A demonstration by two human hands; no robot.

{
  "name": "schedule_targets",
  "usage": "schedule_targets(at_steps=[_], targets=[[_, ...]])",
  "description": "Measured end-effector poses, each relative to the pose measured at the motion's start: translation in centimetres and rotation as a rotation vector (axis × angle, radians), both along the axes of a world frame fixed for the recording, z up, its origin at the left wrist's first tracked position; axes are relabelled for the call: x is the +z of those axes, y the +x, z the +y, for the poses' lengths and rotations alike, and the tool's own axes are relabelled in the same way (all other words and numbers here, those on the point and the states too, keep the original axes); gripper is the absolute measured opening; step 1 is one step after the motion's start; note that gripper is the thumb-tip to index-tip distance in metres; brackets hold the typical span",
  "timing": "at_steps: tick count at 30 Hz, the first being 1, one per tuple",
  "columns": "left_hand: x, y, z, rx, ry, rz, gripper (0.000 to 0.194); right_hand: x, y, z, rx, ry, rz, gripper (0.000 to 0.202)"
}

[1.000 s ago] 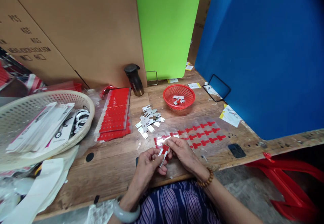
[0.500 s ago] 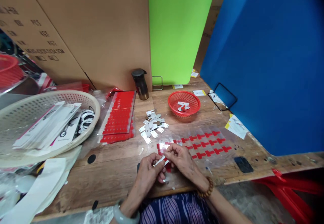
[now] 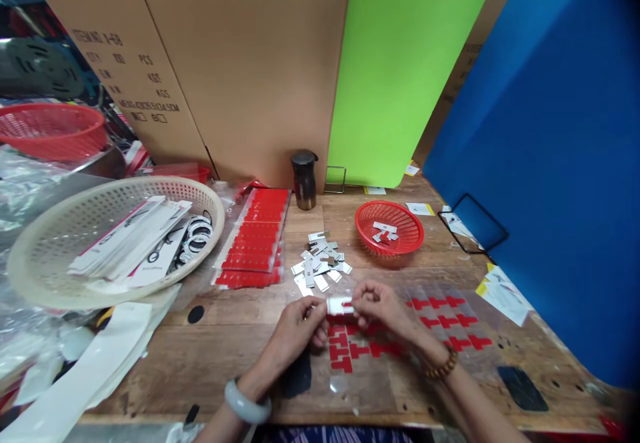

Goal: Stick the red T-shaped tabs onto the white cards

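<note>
A small white metal plate [image 3: 340, 305] with a bit of red at its right end is held between both hands. My left hand [image 3: 299, 328] pinches its left end. The fingers of my right hand [image 3: 383, 308] are closed on its right end. Below and to the right lies a clear sheet with red T-shaped stickers [image 3: 431, 321], partly hidden by my right hand. Beyond my hands is a loose pile of similar metal plates [image 3: 320, 263]. Several plates, some with red on them, sit in a red basket [image 3: 417, 236].
A large cream basket [image 3: 40, 246] of printed cards and black-and-white rings stands at the left. Red sticker sheets [image 3: 255, 233] lie beside it. A dark flask [image 3: 304, 183] stands near the cardboard. Blue board [image 3: 540, 163] rises at the right.
The view has shifted, so the scene sits further right and more of the left side shows. My hands have opened out around the plate, which now shows flat between them.
</note>
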State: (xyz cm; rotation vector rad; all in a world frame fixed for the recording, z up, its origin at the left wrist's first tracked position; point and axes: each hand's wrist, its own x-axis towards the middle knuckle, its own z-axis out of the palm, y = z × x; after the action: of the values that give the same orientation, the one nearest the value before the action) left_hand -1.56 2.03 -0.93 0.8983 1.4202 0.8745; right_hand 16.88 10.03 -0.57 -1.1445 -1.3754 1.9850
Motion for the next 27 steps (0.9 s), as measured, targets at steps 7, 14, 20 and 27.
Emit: schedule_targets(at_steps=[7,14,20,27], targets=[[-0.1,-3.1,4.1,0.001,0.306,0.835,0.020,3.3,0.6,6.2,-0.564,0.071,0.339,0.040],[-2.2,-3.5,5.5,-0.060,0.348,1.026,0.013,1.1,0.6,1.7,-0.442,0.127,0.142,0.049],[-2.6,-3.7,5.8,-0.021,0.335,0.971,0.011,-1.2,1.4,-2.0,-0.334,0.083,0.056,0.041],[-1.3,-3.6,5.0,0.054,0.280,0.767,0.024,-1.7,0.9,-4.1,-0.344,0.082,0.010,0.044]])
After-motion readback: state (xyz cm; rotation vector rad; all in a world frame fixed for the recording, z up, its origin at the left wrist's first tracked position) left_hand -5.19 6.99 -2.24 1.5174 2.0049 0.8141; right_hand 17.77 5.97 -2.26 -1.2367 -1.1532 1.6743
